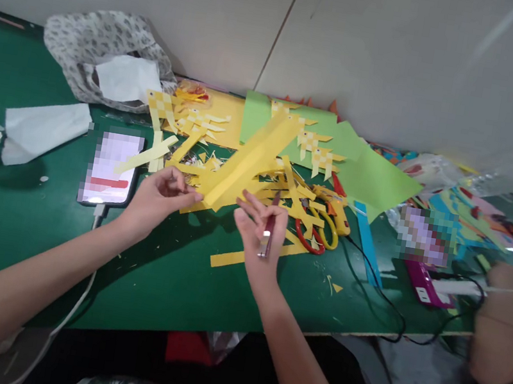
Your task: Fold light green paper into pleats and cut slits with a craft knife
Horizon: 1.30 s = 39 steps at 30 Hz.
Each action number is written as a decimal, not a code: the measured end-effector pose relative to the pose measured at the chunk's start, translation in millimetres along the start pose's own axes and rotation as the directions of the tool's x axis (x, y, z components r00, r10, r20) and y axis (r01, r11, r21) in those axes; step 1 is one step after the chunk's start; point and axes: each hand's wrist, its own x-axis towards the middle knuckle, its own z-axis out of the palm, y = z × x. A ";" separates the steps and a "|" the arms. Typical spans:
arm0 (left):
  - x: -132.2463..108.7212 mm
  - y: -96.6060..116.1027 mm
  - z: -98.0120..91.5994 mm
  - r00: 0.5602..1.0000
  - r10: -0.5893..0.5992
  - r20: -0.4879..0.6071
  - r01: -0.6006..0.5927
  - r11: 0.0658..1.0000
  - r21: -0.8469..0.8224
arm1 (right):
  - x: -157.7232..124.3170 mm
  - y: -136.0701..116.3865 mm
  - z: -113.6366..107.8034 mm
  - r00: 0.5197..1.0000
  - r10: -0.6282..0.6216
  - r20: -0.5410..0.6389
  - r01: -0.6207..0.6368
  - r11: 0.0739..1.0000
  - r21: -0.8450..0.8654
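My left hand [158, 197] pinches the near end of a long folded yellow paper strip [254, 159] that slants up and away over the green table [164, 281]. My right hand [260, 235] is closed around a thin red-handled cutting tool [268, 231], held just under the strip's near end. Beneath and behind the strip lies a heap of yellow paper strips and woven yellow paper fish [314, 152]. A loose yellow strip [246, 256] lies flat just in front of my right hand.
A phone [111, 169] on a white cable lies left of my hands. Red-and-yellow scissors [324, 225] sit right of them, by green paper sheets [366, 174]. White tissue [45, 129] and a patterned bag [100, 41] are far left. Another person's hands [512, 284] work at the right edge.
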 end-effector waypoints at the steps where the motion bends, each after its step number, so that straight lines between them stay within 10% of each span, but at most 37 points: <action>1: -2.8 -1.0 2.8 0.999 -0.018 0.031 0.018 1.000 -0.003 | -2.6 1.1 3.4 0.998 0.036 0.044 -0.037 0.999 0.011; 11: -11.7 -6.6 7.8 0.969 -0.006 0.246 -0.062 0.962 0.266 | -4.3 8.5 5.1 0.983 0.128 0.130 -0.117 0.989 -0.095; 29: -3.8 -2.4 -1.1 0.981 -0.001 0.195 -0.044 0.973 0.228 | 9.0 5.1 -8.7 0.997 0.072 -0.027 -0.073 0.995 -0.064; 35: -6.1 -3.2 1.3 0.932 -0.127 0.340 0.072 0.983 0.169 | 1.7 5.0 -10.4 0.986 0.060 0.156 -0.049 0.996 -0.074; 39: -2.0 -2.2 1.8 0.970 -0.096 0.222 0.069 0.989 0.128 | -5.9 2.1 -6.0 0.943 0.097 0.319 -0.054 0.989 -0.141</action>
